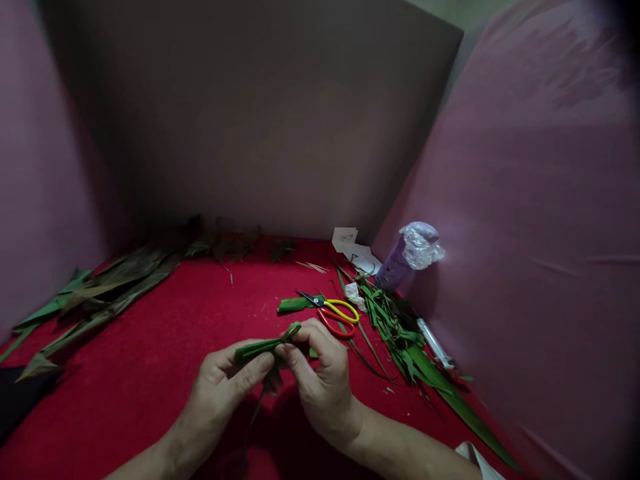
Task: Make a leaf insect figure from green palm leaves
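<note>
Both of my hands hold one folded green leaf strip (263,347) above the red cloth. My left hand (223,390) is closed, its thumb and fingers pinching the strip's left part. My right hand (320,377) is closed too, fingertips pinching the strip's right end, where a small loop sticks up. A thin tail of the strip hangs down between the hands. Scissors (333,312) with one yellow and one red handle lie just beyond my right hand, next to a short cut leaf piece (295,305).
A red cloth (165,347) covers the table. Long dried and green leaves (105,287) lie at the left and back. Green leaf strips (405,340) are piled at the right with a purple bottle (400,263), paper scraps (353,247) and a small tube (435,343). Brown and pink boards wall it in.
</note>
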A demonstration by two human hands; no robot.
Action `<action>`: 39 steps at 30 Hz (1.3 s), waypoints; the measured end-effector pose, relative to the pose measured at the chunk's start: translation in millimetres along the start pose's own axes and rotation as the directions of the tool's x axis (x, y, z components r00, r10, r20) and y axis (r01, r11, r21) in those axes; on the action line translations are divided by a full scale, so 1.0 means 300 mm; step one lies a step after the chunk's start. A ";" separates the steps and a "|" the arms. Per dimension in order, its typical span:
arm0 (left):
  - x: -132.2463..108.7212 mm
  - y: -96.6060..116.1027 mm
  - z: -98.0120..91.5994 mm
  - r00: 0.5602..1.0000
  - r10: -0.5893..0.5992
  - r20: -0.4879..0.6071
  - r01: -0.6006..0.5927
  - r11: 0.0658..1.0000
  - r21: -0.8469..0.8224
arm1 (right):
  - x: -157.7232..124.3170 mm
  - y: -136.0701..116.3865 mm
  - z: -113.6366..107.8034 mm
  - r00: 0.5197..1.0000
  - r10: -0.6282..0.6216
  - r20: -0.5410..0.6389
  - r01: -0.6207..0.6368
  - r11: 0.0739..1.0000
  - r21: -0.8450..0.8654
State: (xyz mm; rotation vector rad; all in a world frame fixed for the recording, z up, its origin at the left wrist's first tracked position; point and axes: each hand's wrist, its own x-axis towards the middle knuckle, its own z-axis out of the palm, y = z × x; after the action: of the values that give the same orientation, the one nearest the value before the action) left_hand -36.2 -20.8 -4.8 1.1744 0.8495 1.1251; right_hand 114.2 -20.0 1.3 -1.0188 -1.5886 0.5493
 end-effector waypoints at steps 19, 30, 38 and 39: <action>0.040 0.067 -0.026 0.986 -0.093 -0.136 0.123 0.967 0.225 | 0.044 0.019 -0.010 0.859 0.429 0.279 -0.500 0.818 0.283; 0.044 0.078 -0.025 0.964 -0.140 -0.224 0.174 0.975 0.138 | 0.050 0.046 -0.009 0.864 0.373 0.338 -0.472 0.832 0.290; 0.044 0.084 -0.034 0.963 -0.070 -0.260 0.115 0.980 0.163 | 0.057 0.027 -0.011 0.765 0.483 0.426 -0.637 0.663 0.392; 0.042 0.082 -0.036 0.965 -0.071 -0.252 0.115 0.980 0.164 | 0.056 0.024 -0.010 0.767 0.484 0.421 -0.636 0.655 0.407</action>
State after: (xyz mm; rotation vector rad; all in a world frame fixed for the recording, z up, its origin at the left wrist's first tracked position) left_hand -48.4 -5.8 17.6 1.1409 1.2043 1.1500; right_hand 119.1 -2.7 5.6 -1.0194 -1.1952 1.5478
